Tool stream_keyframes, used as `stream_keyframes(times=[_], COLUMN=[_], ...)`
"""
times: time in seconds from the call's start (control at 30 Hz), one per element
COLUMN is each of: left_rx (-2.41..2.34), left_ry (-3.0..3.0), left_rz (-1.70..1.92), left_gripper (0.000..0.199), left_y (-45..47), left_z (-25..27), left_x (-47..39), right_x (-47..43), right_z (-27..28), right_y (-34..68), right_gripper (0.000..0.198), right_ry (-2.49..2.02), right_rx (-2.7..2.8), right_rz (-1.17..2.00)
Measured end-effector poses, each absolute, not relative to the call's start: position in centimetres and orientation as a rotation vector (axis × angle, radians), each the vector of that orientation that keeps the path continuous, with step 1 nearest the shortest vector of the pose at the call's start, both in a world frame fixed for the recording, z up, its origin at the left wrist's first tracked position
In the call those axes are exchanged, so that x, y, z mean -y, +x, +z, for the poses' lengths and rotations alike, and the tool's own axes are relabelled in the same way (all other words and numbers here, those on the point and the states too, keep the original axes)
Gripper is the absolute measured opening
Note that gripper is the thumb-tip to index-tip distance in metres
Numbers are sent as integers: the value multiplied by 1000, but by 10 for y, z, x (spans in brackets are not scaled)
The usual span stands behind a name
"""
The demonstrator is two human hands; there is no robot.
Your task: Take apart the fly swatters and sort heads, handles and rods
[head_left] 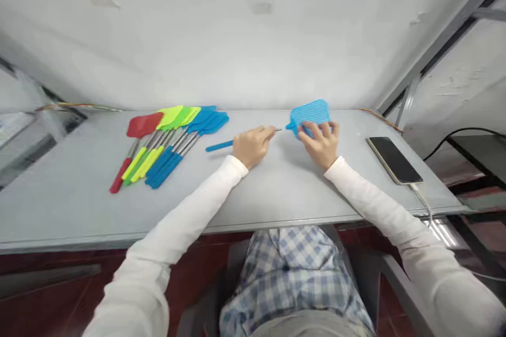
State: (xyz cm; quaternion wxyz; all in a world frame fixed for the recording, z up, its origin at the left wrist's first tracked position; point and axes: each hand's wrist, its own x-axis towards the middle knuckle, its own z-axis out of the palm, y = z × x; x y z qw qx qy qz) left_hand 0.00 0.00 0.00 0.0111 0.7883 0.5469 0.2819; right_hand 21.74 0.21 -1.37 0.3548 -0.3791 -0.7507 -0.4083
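My left hand (pixel 253 146) is closed around a fly swatter handle (pixel 220 146) with a blue grip; its thin metal tip pokes out past my fingers to the right. In my right hand (pixel 321 143) is a blue fly swatter head (pixel 310 113), gripped by its lower edge with the socket facing left. A small gap separates the metal tip from that socket. Left of my hands lies a fanned row of several fly swatters (pixel 179 137), blue, yellow, green and red, with metal shafts.
A phone (pixel 395 160) with a white charging cable (pixel 422 200) lies at the right of the grey table (pixel 276 195). The white wall (pixel 253 52) rises directly behind the table. Metal frame posts (pixel 411 97) stand at both sides.
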Motion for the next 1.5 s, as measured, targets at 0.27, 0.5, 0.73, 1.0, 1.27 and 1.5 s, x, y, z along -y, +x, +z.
stream_keyframes(times=[0.27,0.5,0.73,1.0,1.27,1.5], left_rx=[-1128,-657,-613,-641,-511,-493], left_ry=[1493,764,406,220,240,289], left_rz=[1748,1403,1130,1042,1057,1054], left_gripper=[33,42,52,47,41,45], left_y=[-23,-29,-31,-19,-4,0], left_z=[16,51,27,2,-14,-12], left_x=[-17,-4,-20,-25,-19,-18], right_x=[-47,-52,-61,-62,-56,-62], right_z=[-9,-21,-20,-24,-17,-18], right_y=[284,289,321,317,306,328], right_gripper=[31,41,37,45,50,34], right_ry=[-1491,-1417,-1667,-1646,-1570,-1797], right_rx=[1863,2310,2305,2347,2476,2346], right_rz=[-653,-375,-190,-61,-34,-21])
